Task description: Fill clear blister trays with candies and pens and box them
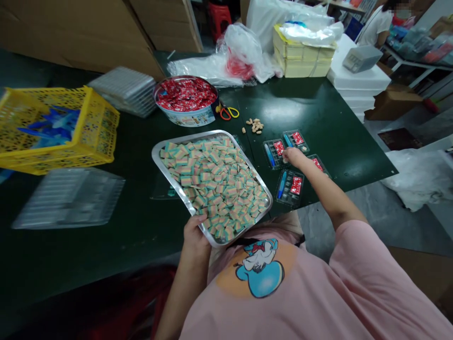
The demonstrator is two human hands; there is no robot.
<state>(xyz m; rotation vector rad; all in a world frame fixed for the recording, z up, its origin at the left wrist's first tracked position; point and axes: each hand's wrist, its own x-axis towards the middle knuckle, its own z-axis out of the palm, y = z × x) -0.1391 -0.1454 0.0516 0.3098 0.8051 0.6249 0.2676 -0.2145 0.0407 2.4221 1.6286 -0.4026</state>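
Note:
My left hand (196,231) is wrapped round the near left edge of a metal tray (181,192). The tray is full of small square pieces (215,182) striped in green, yellow and pink. My right hand (293,157) reaches over several clear plastic compartment trays (289,194) right of the metal tray. Its fingers are pressed together low over one of them; what they hold, if anything, is hidden. Each plastic tray has a red printed packet (296,185), and a blue stick-like piece (282,185) shows in three of them.
Behind the metal tray stand a round tin (189,118) of red packets, scissors (229,112) and a small pile of peanut-shaped pieces (255,125). A yellow basket (102,127) with blue items and stacked clear trays (71,198) are at left. Another person (373,28) is at far right.

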